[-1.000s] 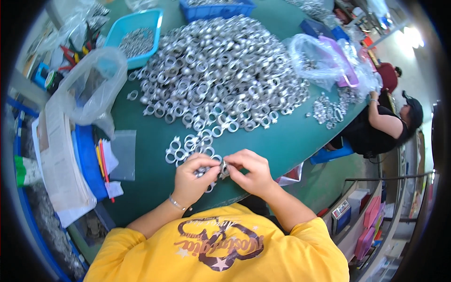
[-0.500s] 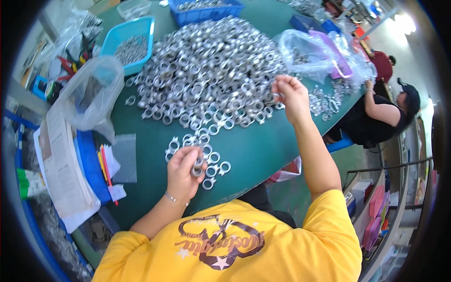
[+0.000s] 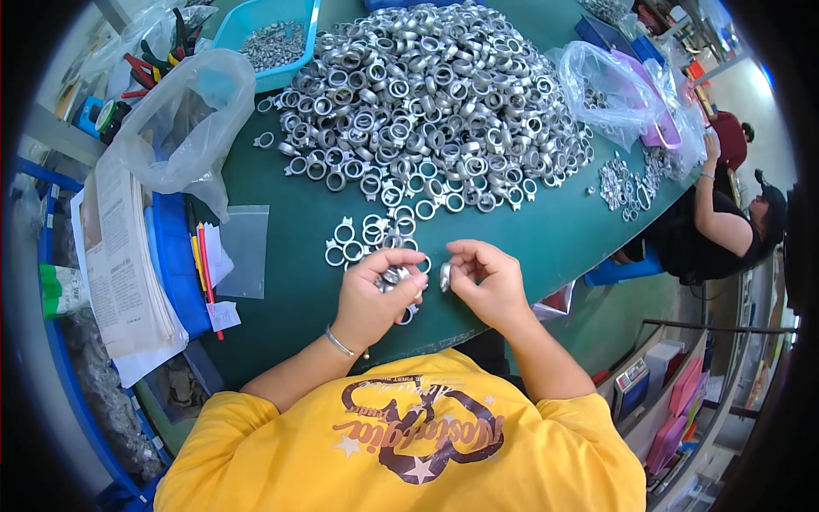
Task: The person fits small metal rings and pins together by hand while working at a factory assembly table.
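A large heap of grey metal rings (image 3: pixel 426 94) lies on the green table; several show small lugs on their sides. In front of it a smaller loose group of rings (image 3: pixel 352 251) lies flat. My left hand (image 3: pixel 363 299) is closed around metal rings (image 3: pixel 394 276) over that group; its fingers partly hide them. Close by on the right, my right hand (image 3: pixel 495 286) pinches a metal ring (image 3: pixel 444 276), seen nearly edge-on, between thumb and fingers. A narrow gap separates the two hands.
A turquoise basin (image 3: pixel 290 75) of small metal parts stands at the far left, with a plastic bag (image 3: pixel 183 128) nearer. Newspapers (image 3: pixel 128 264) and pencils (image 3: pixel 205 264) lie left. At right are small clear-looking pieces (image 3: pixel 627 186), another bag (image 3: pixel 606 94) and a seated person (image 3: pixel 725 222).
My right hand has come from the heap's right edge down beside my left hand, with a ring in its fingers. My left hand has shifted slightly right and up. The view has tilted down.
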`<act>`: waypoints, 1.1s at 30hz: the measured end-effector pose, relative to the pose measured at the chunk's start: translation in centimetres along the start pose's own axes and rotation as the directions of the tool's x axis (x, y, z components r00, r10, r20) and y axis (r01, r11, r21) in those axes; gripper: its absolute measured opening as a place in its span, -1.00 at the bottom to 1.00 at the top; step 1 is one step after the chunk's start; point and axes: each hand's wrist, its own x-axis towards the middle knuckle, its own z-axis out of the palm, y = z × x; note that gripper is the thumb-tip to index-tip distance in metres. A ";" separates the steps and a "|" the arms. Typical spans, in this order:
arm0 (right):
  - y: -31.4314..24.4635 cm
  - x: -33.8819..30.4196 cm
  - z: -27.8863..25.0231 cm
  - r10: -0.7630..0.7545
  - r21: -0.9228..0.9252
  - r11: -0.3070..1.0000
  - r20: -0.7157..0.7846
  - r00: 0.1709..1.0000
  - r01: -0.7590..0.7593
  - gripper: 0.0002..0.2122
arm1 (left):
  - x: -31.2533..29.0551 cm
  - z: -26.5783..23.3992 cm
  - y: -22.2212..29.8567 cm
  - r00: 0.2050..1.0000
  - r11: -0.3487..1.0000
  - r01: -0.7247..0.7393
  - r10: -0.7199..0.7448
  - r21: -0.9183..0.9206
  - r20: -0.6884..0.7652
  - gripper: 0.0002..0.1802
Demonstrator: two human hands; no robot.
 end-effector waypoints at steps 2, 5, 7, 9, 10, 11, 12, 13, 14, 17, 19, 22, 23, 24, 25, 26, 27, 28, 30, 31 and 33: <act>0.1 0.1 -0.1 0.003 0.113 0.994 0.057 0.998 -0.010 -0.88 | -0.1 0.1 0.0 0.986 0.980 -0.148 0.137 0.132 0.091 -0.68; 0.0 0.0 0.0 -0.007 0.267 0.963 0.124 0.992 -0.027 -0.89 | 0.1 0.0 -0.9 0.963 0.933 -0.263 0.236 0.244 0.134 -0.69; -0.3 -0.3 -0.4 0.026 0.394 0.913 0.192 0.981 -0.102 -0.87 | 0.4 0.1 -0.8 0.935 0.862 -0.355 0.328 0.363 0.134 -0.75; -0.5 -0.4 -0.6 0.015 0.463 0.878 0.233 0.972 -0.125 -0.86 | 0.6 -0.4 -0.6 0.919 0.828 -0.391 0.375 0.403 0.120 -0.80; -0.5 -0.5 -0.7 -0.010 0.481 0.870 0.237 0.971 -0.109 -0.85 | 0.6 -0.5 -0.6 0.926 0.840 -0.374 0.362 0.394 0.107 -0.78; -0.5 -0.5 -0.7 -0.038 0.503 0.859 0.243 0.969 -0.092 -0.84 | 0.5 -0.4 -0.7 0.925 0.844 -0.374 0.368 0.384 0.093 -0.78; -0.4 -0.5 -0.7 -0.057 0.501 0.863 0.232 0.971 -0.069 -0.84 | 0.4 -0.2 -0.7 0.925 0.849 -0.374 0.372 0.374 0.079 -0.79; -0.4 -0.6 -0.8 -0.077 0.499 0.865 0.221 0.972 -0.045 -0.84 | 0.2 -0.1 -0.5 0.951 0.895 -0.307 0.306 0.323 0.055 -0.80; -0.3 -0.6 -0.9 -0.099 0.499 0.867 0.209 0.973 -0.019 -0.84 | 0.1 0.0 -0.3 0.971 0.933 -0.238 0.237 0.270 0.036 -0.81; -0.3 -0.7 -1.1 -0.088 0.544 0.839 0.172 0.981 -0.020 -0.84 | 0.1 -0.1 -0.6 0.993 0.986 -0.118 0.114 0.121 0.043 -0.85; -0.3 -0.6 -1.1 -0.126 0.541 0.840 0.147 0.981 0.027 -0.83 | 0.2 -0.2 -0.6 0.991 0.992 -0.107 0.101 0.067 0.090 -0.86; -0.5 -0.6 -0.8 -0.198 0.458 0.880 0.118 0.973 0.124 -0.82 | 0.2 -0.3 -0.5 0.979 0.990 -0.131 0.122 0.048 0.166 -0.87; -0.6 -0.6 -0.8 -0.227 0.417 0.894 0.113 0.967 0.162 -0.82 | 0.2 -0.3 -0.5 0.977 0.990 -0.133 0.123 0.046 0.173 -0.87; -0.6 -0.5 -0.8 -0.295 0.307 0.920 0.125 0.947 0.245 -0.82 | 0.2 -0.4 -0.5 0.976 0.990 -0.134 0.124 0.044 0.179 -0.87; -0.6 -0.3 -0.9 -0.358 0.194 0.924 0.145 0.922 0.328 -0.82 | 0.2 -0.4 -0.6 0.972 0.982 -0.174 0.158 0.079 0.174 -0.87; -0.6 -0.2 -1.0 -0.416 0.079 0.909 0.172 0.893 0.409 -0.82 | 0.3 -0.5 -0.7 0.967 0.971 -0.212 0.191 0.114 0.170 -0.86; -1.0 -0.4 -0.7 -0.410 0.058 0.912 0.149 0.900 0.406 -0.82 | 0.3 -0.5 -0.8 0.960 0.957 -0.249 0.224 0.149 0.167 -0.86; -1.0 -0.4 -0.6 -0.441 0.025 0.896 0.149 0.885 0.443 -0.82 | 0.3 -0.5 -0.7 0.952 0.941 -0.283 0.253 0.187 0.170 -0.86; -0.7 -0.4 -0.5 -0.500 -0.043 0.858 0.151 0.852 0.511 -0.82 | 0.3 -0.4 -0.5 0.934 0.901 -0.347 0.307 0.260 0.182 -0.85; -0.9 -0.4 -0.5 -0.520 -0.070 0.843 0.147 0.842 0.533 -0.83 | 0.4 -0.5 -0.6 0.917 0.876 -0.393 0.350 0.281 0.191 -0.84; -0.6 -0.5 -0.4 -0.567 -0.115 0.807 0.124 0.814 0.580 -0.83 | 0.7 -0.6 -1.0 0.876 0.817 -0.481 0.432 0.319 0.213 -0.83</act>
